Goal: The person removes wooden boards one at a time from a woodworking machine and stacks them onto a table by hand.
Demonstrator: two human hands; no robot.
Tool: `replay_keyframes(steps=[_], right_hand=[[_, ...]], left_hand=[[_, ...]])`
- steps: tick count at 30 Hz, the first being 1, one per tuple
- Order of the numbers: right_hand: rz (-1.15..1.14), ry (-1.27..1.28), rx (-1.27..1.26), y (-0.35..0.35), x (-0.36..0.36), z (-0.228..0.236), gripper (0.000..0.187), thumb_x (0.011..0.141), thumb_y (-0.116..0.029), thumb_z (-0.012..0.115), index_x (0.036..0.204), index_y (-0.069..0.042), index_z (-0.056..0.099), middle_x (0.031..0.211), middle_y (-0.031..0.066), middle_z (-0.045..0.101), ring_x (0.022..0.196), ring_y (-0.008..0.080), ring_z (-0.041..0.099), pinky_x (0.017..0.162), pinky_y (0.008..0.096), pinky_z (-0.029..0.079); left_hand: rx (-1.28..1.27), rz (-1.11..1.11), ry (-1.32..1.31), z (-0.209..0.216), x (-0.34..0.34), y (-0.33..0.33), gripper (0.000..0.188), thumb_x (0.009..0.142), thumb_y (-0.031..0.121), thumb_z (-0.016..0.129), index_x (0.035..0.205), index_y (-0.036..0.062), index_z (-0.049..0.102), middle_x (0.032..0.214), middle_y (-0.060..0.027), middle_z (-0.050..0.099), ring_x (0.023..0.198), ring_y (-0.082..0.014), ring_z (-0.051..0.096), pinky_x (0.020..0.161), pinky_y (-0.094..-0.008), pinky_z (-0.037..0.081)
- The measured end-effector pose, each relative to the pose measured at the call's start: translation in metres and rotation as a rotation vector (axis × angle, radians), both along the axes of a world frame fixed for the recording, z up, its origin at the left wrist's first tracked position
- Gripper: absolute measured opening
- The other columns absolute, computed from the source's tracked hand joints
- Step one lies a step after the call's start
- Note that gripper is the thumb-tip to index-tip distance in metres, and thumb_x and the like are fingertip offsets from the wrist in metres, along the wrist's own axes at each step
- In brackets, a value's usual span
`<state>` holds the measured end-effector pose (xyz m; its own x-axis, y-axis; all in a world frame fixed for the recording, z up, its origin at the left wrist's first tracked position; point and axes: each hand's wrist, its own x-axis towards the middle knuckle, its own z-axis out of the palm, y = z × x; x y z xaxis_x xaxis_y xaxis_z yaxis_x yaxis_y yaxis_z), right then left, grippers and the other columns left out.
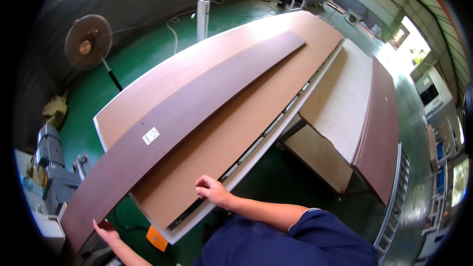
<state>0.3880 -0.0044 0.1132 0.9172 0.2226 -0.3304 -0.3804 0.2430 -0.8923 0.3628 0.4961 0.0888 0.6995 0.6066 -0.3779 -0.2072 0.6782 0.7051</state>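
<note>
Green floor (143,64) runs under most of the scene. Big work table sits at centre, slanting from lower centre to upper right; pale rim (268,146) along its near side, tan sheet (236,133) on top. Long dark brown board (197,96) lies slantwise over the tan sheet, upper end toward upper right, lower end sticking out past the table into the lower left of the frame. Side table with white top (340,98) at right of centre; reddish-brown panel (379,133) along its right side. Ladder (393,204) at lower right, beside the panel. Person's navy shirt (290,241) at bottom centre. Grey machine (49,148) at left edge, standing fan (88,42) upper left, white post (202,19) top centre behind the table.

Left hand (107,232) at lower left, at the near edge of the dark board, fingertips touching that edge; how far they close, cannot tell, board hides part. Right hand (215,190) at lower centre, over the table's near edge, fingers curled in, narrow; cannot tell if anything is inside or if it touches the table. Orange piece (156,239) below the table's lower corner. White label (151,136) on the dark board, left of centre.
</note>
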Motion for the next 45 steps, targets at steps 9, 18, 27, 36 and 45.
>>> replay_keyframes(steps=[9, 18, 27, 36, 45], right_hand=[[0.084, 0.114, -0.022, 0.023, 0.016, 0.031, 0.014, 0.092, -0.014, 0.056, 0.101, -0.005, 0.051, 0.087, 0.0013, 0.055, 0.069, 0.009, 0.054, 0.059, 0.0248, 0.049], [0.116, 0.134, 0.055, 0.042, 0.023, 0.013, 0.018, 0.092, -0.015, 0.057, 0.104, -0.004, 0.05, 0.088, 0.0042, 0.056, 0.069, 0.0101, 0.056, 0.056, 0.0249, 0.049], [0.105, 0.268, 0.266, 0.076, 0.051, 0.035, 0.033, 0.092, -0.018, 0.06, 0.115, 0.0, 0.045, 0.103, 0.0115, 0.059, 0.089, 0.0184, 0.061, 0.078, 0.0312, 0.053], [-0.088, 0.439, 0.65, 0.085, 0.068, 0.04, 0.033, 0.092, -0.025, 0.06, 0.119, -0.008, 0.053, 0.123, 0.0078, 0.056, 0.117, 0.0254, 0.05, 0.104, 0.0427, 0.039], [-0.354, 0.34, 0.604, 0.026, 0.061, 0.032, 0.031, 0.087, -0.014, 0.061, 0.115, -0.003, 0.056, 0.116, 0.0102, 0.061, 0.109, 0.028, 0.056, 0.1, 0.0451, 0.043]], left_hand=[[-0.048, -0.127, 0.051, 0.015, 0.008, -0.036, 0.037, 0.089, 0.038, 0.061, 0.11, 0.0075, 0.062, 0.11, -0.0043, 0.064, 0.101, -0.0191, 0.057, 0.09, -0.0324, 0.045], [0.111, -0.109, 0.268, 0.021, 0.038, -0.097, 0.025, 0.088, 0.04, 0.062, 0.092, 0.015, 0.059, 0.068, 0.0055, 0.057, 0.048, -0.004, 0.043, 0.042, -0.0178, 0.033], [0.024, -0.197, 0.195, 0.028, 0.026, -0.143, 0.021, 0.087, 0.033, 0.066, 0.093, 0.0138, 0.06, 0.078, 0.0048, 0.059, 0.047, -0.0053, 0.039, 0.04, -0.0206, 0.028], [-0.155, -0.148, 0.281, 0.064, 0.015, -0.24, 0.022, 0.082, 0.019, 0.074, 0.086, 0.0067, 0.056, 0.07, 0.0005, 0.046, 0.045, -0.0096, 0.043, 0.039, -0.0231, 0.031], [-0.129, -0.947, 0.152, 0.106, -0.033, -0.285, 0.034, 0.1, 0.029, 0.042, 0.108, -0.0002, 0.057, 0.112, -0.0143, 0.066, 0.079, -0.0172, 0.066, 0.061, -0.0264, 0.053]])
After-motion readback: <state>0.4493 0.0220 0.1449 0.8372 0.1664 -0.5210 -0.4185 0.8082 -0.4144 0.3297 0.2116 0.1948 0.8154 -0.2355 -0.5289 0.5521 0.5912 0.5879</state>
